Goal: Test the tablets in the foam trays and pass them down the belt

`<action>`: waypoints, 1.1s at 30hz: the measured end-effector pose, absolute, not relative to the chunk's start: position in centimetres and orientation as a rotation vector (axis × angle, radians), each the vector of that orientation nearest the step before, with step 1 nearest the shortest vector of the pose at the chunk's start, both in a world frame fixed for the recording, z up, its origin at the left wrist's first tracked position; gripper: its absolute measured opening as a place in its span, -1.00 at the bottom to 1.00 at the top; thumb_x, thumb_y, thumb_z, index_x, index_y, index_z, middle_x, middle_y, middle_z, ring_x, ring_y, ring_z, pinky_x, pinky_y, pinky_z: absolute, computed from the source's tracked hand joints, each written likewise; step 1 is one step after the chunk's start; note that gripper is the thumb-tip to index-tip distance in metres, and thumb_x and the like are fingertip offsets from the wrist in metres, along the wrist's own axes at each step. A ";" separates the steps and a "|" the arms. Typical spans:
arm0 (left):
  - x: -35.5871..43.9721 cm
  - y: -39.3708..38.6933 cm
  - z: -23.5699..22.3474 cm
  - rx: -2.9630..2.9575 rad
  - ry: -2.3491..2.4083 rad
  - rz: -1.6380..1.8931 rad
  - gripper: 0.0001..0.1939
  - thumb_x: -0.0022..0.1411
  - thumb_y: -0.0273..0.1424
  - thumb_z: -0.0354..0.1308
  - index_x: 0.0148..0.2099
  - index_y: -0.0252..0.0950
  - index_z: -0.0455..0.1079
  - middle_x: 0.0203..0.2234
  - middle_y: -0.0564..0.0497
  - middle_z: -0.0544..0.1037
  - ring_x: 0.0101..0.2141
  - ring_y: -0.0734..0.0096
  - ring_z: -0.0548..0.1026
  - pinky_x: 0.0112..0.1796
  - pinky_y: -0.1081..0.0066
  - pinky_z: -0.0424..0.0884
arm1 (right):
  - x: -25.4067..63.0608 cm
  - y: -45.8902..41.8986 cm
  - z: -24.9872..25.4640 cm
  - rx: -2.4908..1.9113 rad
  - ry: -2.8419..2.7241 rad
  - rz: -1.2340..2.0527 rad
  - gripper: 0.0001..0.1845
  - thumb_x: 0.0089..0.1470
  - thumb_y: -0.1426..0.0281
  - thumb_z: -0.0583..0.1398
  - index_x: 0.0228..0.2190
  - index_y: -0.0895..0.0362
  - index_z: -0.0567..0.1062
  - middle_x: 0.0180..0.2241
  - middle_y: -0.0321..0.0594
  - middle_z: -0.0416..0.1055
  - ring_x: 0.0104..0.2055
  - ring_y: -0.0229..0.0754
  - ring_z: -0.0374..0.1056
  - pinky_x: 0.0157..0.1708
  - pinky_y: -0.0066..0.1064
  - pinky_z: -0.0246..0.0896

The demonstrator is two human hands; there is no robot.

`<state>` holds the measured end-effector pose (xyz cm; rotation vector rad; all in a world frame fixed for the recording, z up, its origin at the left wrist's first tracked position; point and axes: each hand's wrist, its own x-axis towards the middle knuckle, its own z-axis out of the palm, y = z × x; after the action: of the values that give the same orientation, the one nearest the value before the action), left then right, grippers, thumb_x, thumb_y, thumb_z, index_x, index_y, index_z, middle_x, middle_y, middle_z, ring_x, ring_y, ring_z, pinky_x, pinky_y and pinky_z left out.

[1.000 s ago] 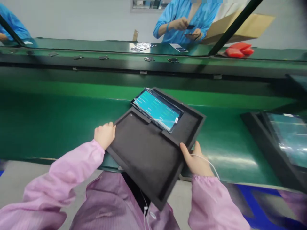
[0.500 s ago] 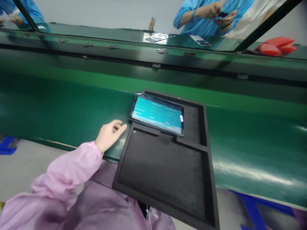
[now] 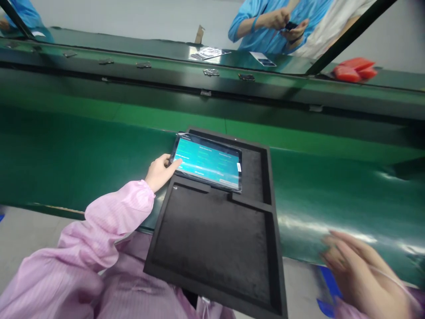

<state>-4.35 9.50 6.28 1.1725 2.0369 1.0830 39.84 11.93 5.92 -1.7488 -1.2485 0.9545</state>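
This is a factory floor, an electronics assembly line by the look of it. A long green conveyor belt (image 3: 83, 150) runs across the room in front of the seated person, with a second green work ledge (image 3: 133, 48) beyond it carrying small dark parts (image 3: 210, 71) set out in a row. On the belt sits a black foam tray (image 3: 215, 239) with moulded compartments, one holding a tablet (image 3: 207, 162) whose screen is lit. The person wears a pink anti-static smock (image 3: 99, 239), and a co-worker (image 3: 265, 26) across the line wears a blue one. A cardboard sheet and red packets (image 3: 353, 71) lie farther along the far ledge.
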 end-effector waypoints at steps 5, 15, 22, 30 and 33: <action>-3.8 9.8 6.6 1.173 2.073 1.058 -0.66 0.16 -0.17 0.20 -0.09 -0.26 0.47 -0.26 -0.03 0.61 -0.24 0.25 0.54 -0.13 0.32 0.37 | 33.9 19.3 5.0 -1.706 -1.451 1.043 -0.28 -0.30 -0.06 0.32 -0.11 0.06 0.51 -0.24 -0.22 0.40 -0.50 -0.32 0.17 -0.48 -0.40 0.20; -0.2 -4.5 7.9 1.256 2.138 0.801 -0.50 0.24 -0.17 0.16 0.18 -0.21 0.32 -0.13 -0.02 0.52 -0.32 0.37 0.47 -0.20 0.33 0.42 | 28.9 31.2 5.2 -1.644 -1.920 0.658 -0.50 0.15 0.27 0.12 0.10 0.14 0.47 0.04 -0.04 0.42 -0.25 -0.13 0.31 -0.02 -0.28 0.12; -1.4 -7.1 8.2 1.555 2.226 0.572 -0.66 0.40 -0.24 -0.05 -0.01 -0.24 0.50 -0.24 -0.02 0.57 -0.32 0.36 0.52 -0.24 0.42 0.42 | 29.8 32.8 4.2 -1.731 -1.912 0.746 -0.67 0.16 0.40 0.16 -0.07 0.20 0.55 -0.23 -0.05 0.49 -0.36 -0.16 0.27 -0.22 -0.31 0.13; -15.1 8.7 10.1 1.659 2.619 0.180 -0.62 0.35 -0.38 -0.06 0.09 -0.22 0.48 -0.01 -0.17 0.54 0.06 -0.07 0.43 0.06 0.05 0.27 | 33.4 20.7 3.6 -1.776 -1.862 0.760 -0.78 -0.06 0.20 0.27 -0.40 0.06 0.45 -0.48 -0.27 0.37 -0.47 -0.14 0.23 -0.35 -0.29 0.11; -17.3 12.3 9.8 1.687 2.641 0.243 -0.58 0.33 -0.46 -0.10 0.12 -0.27 0.45 0.06 -0.20 0.50 0.11 -0.06 0.39 0.12 0.03 0.20 | 33.1 12.1 3.1 -1.588 -1.920 0.972 -0.56 0.03 -0.06 0.19 -0.28 0.05 0.45 -0.53 -0.28 0.33 -0.47 -0.11 0.27 -0.40 -0.30 0.17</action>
<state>-17.26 12.26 9.76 1.6866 2.6410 0.2425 33.09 12.11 3.07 -1.5875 -1.9200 0.9723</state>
